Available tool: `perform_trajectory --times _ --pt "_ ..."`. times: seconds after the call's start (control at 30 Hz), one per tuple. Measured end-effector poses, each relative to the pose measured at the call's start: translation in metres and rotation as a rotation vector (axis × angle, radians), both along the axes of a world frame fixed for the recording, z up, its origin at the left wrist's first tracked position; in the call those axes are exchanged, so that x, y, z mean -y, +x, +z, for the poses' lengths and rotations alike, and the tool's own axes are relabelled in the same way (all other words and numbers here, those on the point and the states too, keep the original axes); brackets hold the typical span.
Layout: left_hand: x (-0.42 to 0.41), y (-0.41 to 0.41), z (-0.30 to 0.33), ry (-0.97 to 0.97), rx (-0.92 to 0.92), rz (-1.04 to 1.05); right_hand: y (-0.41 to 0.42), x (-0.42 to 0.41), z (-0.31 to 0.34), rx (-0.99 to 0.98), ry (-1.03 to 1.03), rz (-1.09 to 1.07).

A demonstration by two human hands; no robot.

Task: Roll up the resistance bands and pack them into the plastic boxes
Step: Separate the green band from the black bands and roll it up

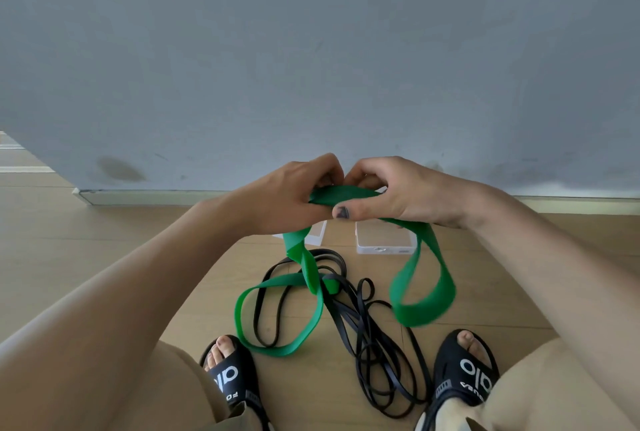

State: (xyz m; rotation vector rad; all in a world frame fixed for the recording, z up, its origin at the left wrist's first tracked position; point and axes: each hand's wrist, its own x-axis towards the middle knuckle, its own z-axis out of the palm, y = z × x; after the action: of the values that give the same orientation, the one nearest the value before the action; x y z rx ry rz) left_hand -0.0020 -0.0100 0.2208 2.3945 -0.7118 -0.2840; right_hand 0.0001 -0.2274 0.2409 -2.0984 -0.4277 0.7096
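Above the floor [104, 257], both hands, left hand [294, 195] and right hand [391, 191], pinched the green band [426, 306], fingers clamped, starting its roll; next likely needs tight winding.

Both bare forearms reach forward from the near corners and meet at centre. The left hand [294, 193] and right hand [388, 188] are raised, knuckles nearly touching, fingers curled and pinching. The right thumb lies flat across the front, its nail dark.
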Motion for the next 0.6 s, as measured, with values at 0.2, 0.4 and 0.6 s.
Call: perform_trajectory --times 0.2,0.4,0.6 --pt "-0.0047 -0.0003 0.0050 -0.081 -0.190 0.020 -0.0033 -0.0009 0.0046 0.025 0.042 0.038" --pt "-0.0024 -0.0047 0.0097 -0.050 -0.219 0.049 -0.0022 0.0007 0.0043 -0.027 0.075 0.052" --pt "0.0039 -0.0054 0.0077 0.072 -0.007 -0.012 0.0012 0.0032 0.0037 -0.038 0.058 0.034"
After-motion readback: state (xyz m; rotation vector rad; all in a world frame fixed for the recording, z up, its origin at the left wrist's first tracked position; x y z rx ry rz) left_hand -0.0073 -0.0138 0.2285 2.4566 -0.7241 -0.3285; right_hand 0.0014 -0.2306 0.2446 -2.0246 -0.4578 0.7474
